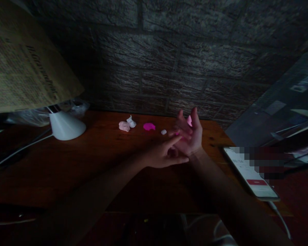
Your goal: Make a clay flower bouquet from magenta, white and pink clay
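Bright pink material (179, 134) shows as small patches at the right hand (192, 141), mostly hidden by fingers, so its shape and full extent cannot be made out. That palm faces up, its fingers loosely curled and parted. The left hand (157, 156) reaches across it, two visible digits spread apart, the upper one's tip against or just beside the pink; its other fingers are hard to tell. One paler pink piece (189, 120) shows between the right fingers, partly covered; whether held or lying behind is unclear.

Four pieces lie left of the hands on the wooden table (105, 143): one peach lump (124, 126), one white lump (131, 122) beside it, one flat magenta piece (149, 126) and one small whitish bit (163, 132). One lamp (66, 126) has its shade cut off at left; one phone (251, 174) is partly pixelated. Deep shadow obscures the table's near edge.
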`<state>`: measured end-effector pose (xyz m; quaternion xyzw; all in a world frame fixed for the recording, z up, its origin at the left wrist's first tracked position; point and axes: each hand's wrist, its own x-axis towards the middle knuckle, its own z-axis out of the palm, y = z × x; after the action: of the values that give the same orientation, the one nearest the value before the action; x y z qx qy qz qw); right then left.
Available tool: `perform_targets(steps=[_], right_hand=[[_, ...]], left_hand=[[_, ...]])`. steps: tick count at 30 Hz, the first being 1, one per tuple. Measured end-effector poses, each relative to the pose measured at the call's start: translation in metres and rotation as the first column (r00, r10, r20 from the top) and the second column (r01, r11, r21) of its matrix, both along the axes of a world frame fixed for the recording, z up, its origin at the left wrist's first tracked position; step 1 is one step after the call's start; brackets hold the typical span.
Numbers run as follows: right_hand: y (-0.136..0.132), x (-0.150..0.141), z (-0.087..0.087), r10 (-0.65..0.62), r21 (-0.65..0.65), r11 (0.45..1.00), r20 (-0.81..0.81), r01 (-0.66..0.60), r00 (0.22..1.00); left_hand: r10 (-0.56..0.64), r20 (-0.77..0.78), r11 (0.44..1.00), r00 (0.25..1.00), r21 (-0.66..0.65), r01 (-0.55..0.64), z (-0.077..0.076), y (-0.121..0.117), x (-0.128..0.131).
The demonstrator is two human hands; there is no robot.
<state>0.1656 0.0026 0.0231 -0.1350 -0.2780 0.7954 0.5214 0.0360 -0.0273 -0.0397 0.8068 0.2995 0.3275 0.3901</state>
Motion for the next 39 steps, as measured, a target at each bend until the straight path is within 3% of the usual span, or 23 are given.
perform_targets(steps=[2,6,11,16,20,23,27,33,35,39], right_hand=[[0.0,0.002,-0.001,0.028,0.059,0.998,0.035,-0.03,0.999],[0.002,0.004,-0.006,0.061,0.113,0.991,0.142,-0.077,0.988],[0.003,-0.001,-0.006,-0.005,0.039,0.999,0.116,0.0,0.993],[0.004,-0.004,-0.001,0.006,-0.099,0.995,0.12,0.006,0.993],[0.009,0.0,-0.007,0.072,-0.049,0.997,0.172,-0.065,0.982],[0.01,0.002,-0.013,0.075,0.019,0.997,0.202,-0.08,0.977],[0.008,-0.001,-0.012,-0.005,0.076,0.997,0.179,-0.009,0.984],[0.004,-0.003,-0.002,-0.036,0.024,0.999,0.13,0.033,0.991],[0.004,-0.001,-0.002,-0.005,0.044,0.999,0.123,0.0,0.992],[0.008,0.004,-0.01,0.167,0.08,0.98,0.186,-0.184,0.968]], left_hand=[[-0.045,0.01,0.998,0.999,-0.05,0.046,0.002,-0.001,0.001],[-0.016,-0.132,0.995,0.991,0.091,0.028,0.004,-0.002,-0.003],[0.103,-0.179,0.977,0.978,0.201,-0.066,0.001,-0.001,-0.004],[0.182,-0.196,0.939,0.964,0.326,-0.11,0.002,0.003,-0.006],[0.252,-0.294,0.905,0.922,0.409,-0.116,0.006,0.001,-0.007],[0.276,-0.341,0.898,0.899,0.425,-0.114,0.006,-0.003,-0.004],[0.277,-0.318,0.903,0.907,0.408,-0.133,0.006,-0.004,-0.004],[0.204,-0.199,0.924,0.959,0.363,-0.122,0.007,0.002,-0.007],[0.203,-0.222,0.917,0.954,0.384,-0.106,0.006,0.001,-0.008],[0.205,-0.362,0.921,0.909,0.387,-0.053,0.004,-0.002,-0.006]])
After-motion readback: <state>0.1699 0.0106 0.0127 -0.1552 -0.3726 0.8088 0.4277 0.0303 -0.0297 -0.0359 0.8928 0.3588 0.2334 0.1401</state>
